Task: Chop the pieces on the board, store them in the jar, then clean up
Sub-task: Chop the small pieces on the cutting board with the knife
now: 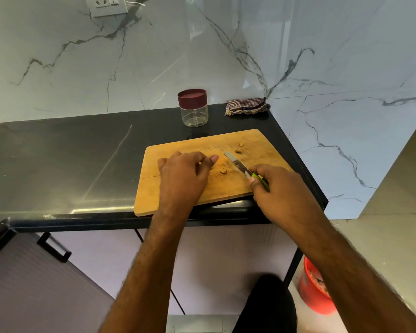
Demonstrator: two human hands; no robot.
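Jar (pixel 193 107) lidded, empty; right hand (pixel 277 188) grips knife (pixel 240 165), left hand (pixel 185 174) pinches piece (pixel 200 163).

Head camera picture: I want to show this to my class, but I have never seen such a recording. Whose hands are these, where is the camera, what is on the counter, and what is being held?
There is no machine here. A person wears a camera on the head, so you look down along both arms at a dark counter.

On it lies a wooden board with a few small brownish pieces. Behind the board stand an empty clear jar with its dark red lid on, and a folded striped cloth.

The right hand grips a knife by its green handle, blade pointing across the board. The left hand rests on the board, fingers curled, seemingly around a piece.

A red bucket stands on the floor.
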